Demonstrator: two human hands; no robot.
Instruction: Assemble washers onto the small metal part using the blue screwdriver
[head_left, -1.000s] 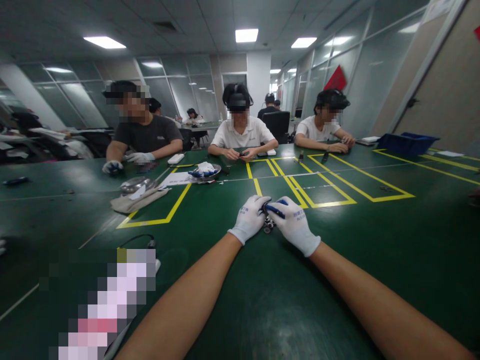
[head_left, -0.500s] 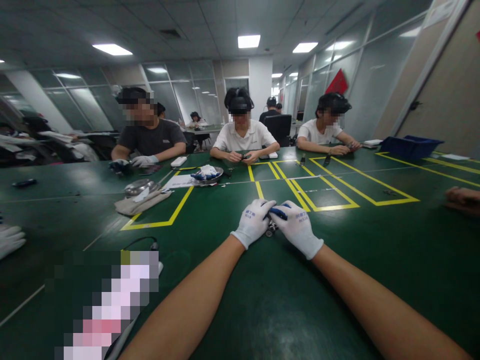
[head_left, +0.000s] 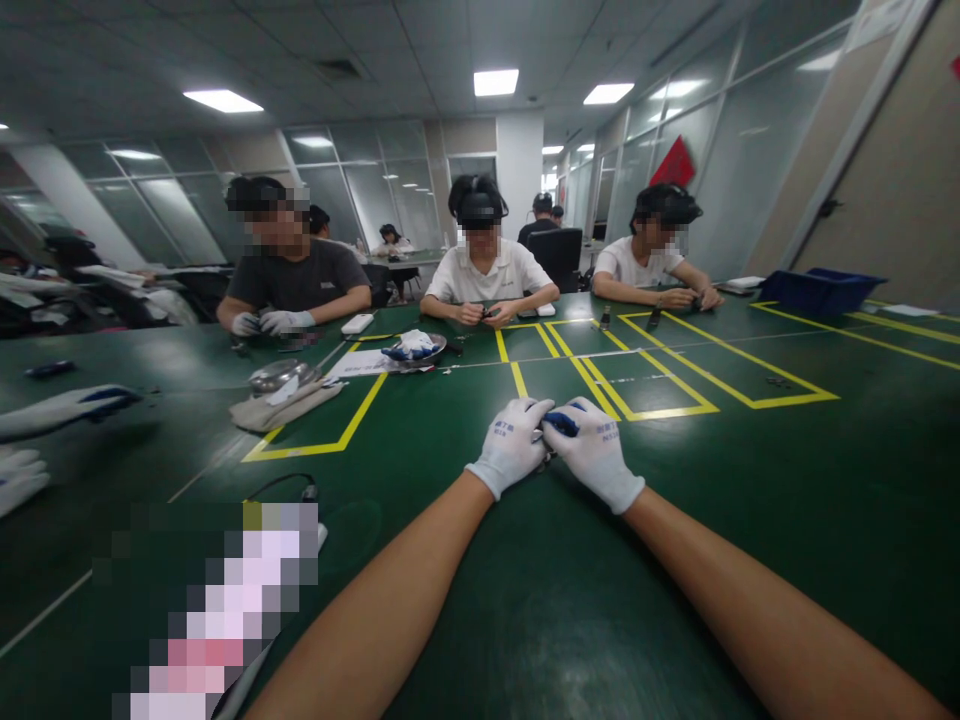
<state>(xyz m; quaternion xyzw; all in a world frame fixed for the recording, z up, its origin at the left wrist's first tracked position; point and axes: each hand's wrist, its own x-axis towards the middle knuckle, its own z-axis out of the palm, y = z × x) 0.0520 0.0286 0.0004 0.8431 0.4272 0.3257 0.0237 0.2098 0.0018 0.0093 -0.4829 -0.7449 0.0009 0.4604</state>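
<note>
My left hand (head_left: pixel 511 448) and my right hand (head_left: pixel 594 455), both in white gloves with blue palms, meet above the green table (head_left: pixel 540 620). Their fingers are closed around a small dark metal piece (head_left: pixel 548 457). Only a sliver of it shows between the hands, so its exact kind cannot be made out. The blue coating of the right glove faces the left fingers.
Yellow tape outlines (head_left: pixel 671 413) mark the table beyond my hands. A metal bowl with gloves (head_left: pixel 415 347), a beige cloth (head_left: pixel 285 408) and a blue bin (head_left: pixel 821 291) stand farther off. Co-workers sit opposite; another person's gloved hand (head_left: pixel 71 408) reaches in from the left.
My hands have turned slightly, and the metal piece's round, shiny end, visible before, is now mostly covered. At the left, another person's gloved hand has come into view.
</note>
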